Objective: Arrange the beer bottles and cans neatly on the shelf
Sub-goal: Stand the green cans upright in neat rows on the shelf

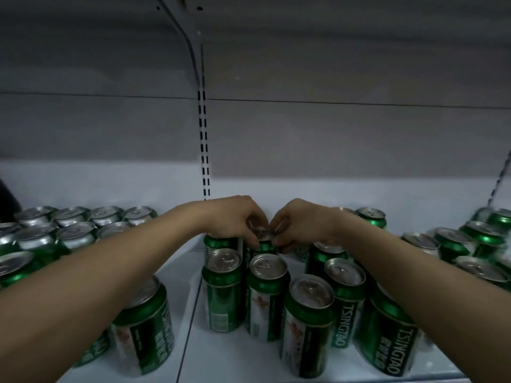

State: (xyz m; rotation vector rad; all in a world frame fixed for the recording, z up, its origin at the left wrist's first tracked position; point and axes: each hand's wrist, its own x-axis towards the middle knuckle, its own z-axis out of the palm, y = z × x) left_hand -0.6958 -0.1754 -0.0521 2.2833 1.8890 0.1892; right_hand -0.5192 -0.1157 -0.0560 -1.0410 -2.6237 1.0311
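Two bare forearms reach over a white shelf [235, 352] crowded with green beer cans. The left hand [235, 221] and the right hand [300, 223] meet at the middle of the shelf, both with fingers curled around the silver top of one can [262, 239] that stands upright in the rear of the central group; the fingers of each hand pinch its rim from opposite sides. Directly in front of it stand two more upright cans side by side, the left front can [222, 288] and the right front can [266, 294], close to each other. To the right, a can marked TSINGTAO [345, 299] stands under the right forearm, with another can [308, 324] just before it. A tilted-looking can [143, 327] stands under the left forearm. A cluster of cans [69, 225] fills the left end of the shelf, another cluster [475, 244] the right end. A slotted upright rail [203, 150] runs up the grey back wall behind the hands.
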